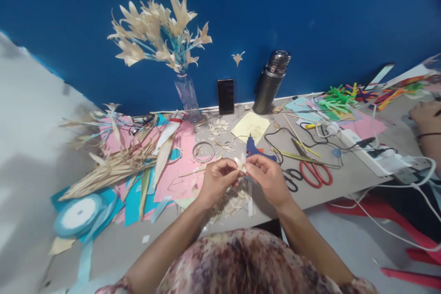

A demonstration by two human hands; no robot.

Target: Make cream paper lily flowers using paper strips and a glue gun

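Note:
Between my two hands, close to the table's front edge, is a small cream husk flower (240, 162) with pointed petals. My left hand (220, 178) pinches it low on its left side. From the right, the thumb and fingers of my right hand (267, 175) are closed on it too. Just beyond my right hand lies a blue glue gun (255, 149) with its nozzle pointing away. Husk scraps (227, 204) are heaped on the table below my hands. A metal ring (203, 152), perhaps a tape roll or bangle, lies beyond my left hand.
A bottle vase (187, 96) of husk flowers, a phone (226, 96) and a thermos (272, 82) stand along the blue wall. Dried husks (113, 170) and a ribbon roll (80, 213) lie left. Red scissors (316, 174) and a power strip (365, 154) sit right, near another person's arm (429, 119).

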